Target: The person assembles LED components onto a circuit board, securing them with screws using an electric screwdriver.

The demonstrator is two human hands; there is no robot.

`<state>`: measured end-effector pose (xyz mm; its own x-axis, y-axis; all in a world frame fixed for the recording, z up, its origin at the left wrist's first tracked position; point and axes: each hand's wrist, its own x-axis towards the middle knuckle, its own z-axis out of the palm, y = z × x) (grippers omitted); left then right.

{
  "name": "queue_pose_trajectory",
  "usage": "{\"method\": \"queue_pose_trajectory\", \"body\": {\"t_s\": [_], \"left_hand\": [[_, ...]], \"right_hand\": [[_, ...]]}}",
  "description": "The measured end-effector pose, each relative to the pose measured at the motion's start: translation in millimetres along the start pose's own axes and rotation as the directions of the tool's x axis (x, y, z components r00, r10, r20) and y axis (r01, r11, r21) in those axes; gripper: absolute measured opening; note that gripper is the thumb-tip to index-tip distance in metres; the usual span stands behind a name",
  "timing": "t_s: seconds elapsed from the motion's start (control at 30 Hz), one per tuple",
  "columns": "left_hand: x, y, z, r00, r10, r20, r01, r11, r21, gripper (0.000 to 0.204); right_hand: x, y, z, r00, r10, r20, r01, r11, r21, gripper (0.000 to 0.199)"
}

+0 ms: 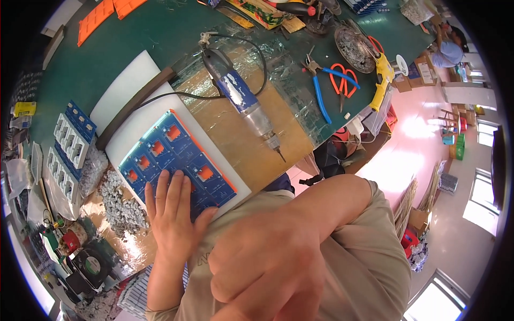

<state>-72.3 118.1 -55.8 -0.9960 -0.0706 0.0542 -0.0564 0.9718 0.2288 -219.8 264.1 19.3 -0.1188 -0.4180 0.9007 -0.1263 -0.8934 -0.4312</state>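
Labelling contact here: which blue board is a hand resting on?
The orange-edged board on the white pad, under the left hand; the blue boards at far left carry white parts, untouched.

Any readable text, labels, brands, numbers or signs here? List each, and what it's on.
Nothing I can quote reliably:
Blue circuit board panel: fine white printing, too small to read.
Power tool: pale marking on its blue body, too blurred.
Shirt: dark marking, partly hidden.
Cardboard box: pale label, too small.
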Motion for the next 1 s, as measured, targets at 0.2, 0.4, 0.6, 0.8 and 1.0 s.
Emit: {"method": "queue_pose_trajectory", "body": {"t_s": [0.2,0.4,0.6,0.8,1.0], "left_hand": [[-2,4,-3,1.000,-0.020,-0.006,0.020,1.000,-0.005,0.069],[2,2,-7,1.000,-0.022,0.001,0.022,0.998,-0.062,0.069],[-11,-7,-2,0.998,-0.013,-0.062,0.009,0.998,-0.064,0.069],[-57,-31,-23,0.942,-0.084,-0.325,0.012,0.976,-0.217,0.054],[-147,-73,-40,0.733,-0.374,-0.568,0.325,0.926,-0.191,0.029]], "right_hand": [[-2,-4,3,0.978,0.185,-0.100,-0.154,0.953,0.260,0.025],[29,-28,34,0.784,0.544,-0.300,-0.431,0.824,0.369,0.018],[-4,12,28,0.956,0.176,0.236,-0.100,0.948,-0.303,0.030],[-40,26,-42,0.621,0.642,-0.449,-0.614,0.043,-0.788,0.023],[-62,41,-89,0.344,0.677,-0.651,-0.490,-0.462,-0.739,0.055]]}}
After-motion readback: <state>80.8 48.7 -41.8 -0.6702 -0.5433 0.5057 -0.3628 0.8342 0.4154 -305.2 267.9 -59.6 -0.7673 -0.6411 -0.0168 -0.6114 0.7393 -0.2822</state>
